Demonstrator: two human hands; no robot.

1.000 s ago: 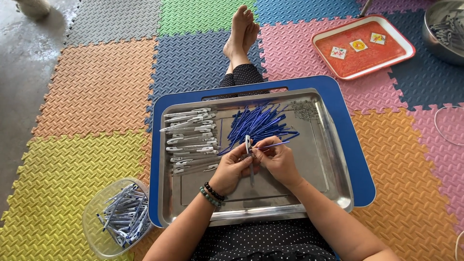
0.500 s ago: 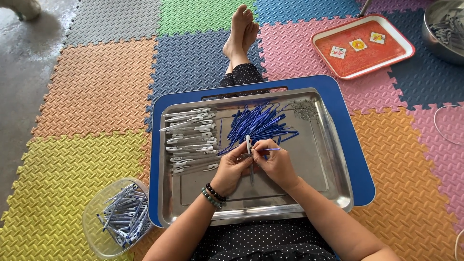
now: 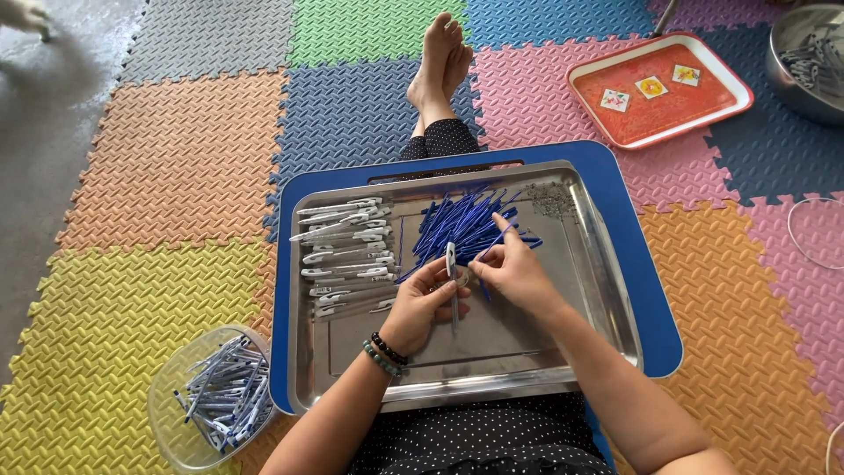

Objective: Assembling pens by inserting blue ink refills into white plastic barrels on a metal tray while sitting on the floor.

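Steel-grey tray point(image 3: 607, 290) on the lap desk carried the work: the left hand point(image 3: 422, 308) pinched a white plastic pen barrel point(image 3: 452, 273) upright, while the right hand point(image 3: 514, 273) gripped a thin blue refill point(image 3: 492, 244). Steadying the barrel and aligning the refill straight seemed wise.

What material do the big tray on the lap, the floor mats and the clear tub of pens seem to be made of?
Big tray: likely stainless steel, brushed grey, showing dull reflections.
Floor mats: probably soft foam, matte and coloured, with a stamped tread pattern and jigsaw edges.
Clear tub: apparently thin transparent plastic; the pens show through its wall.
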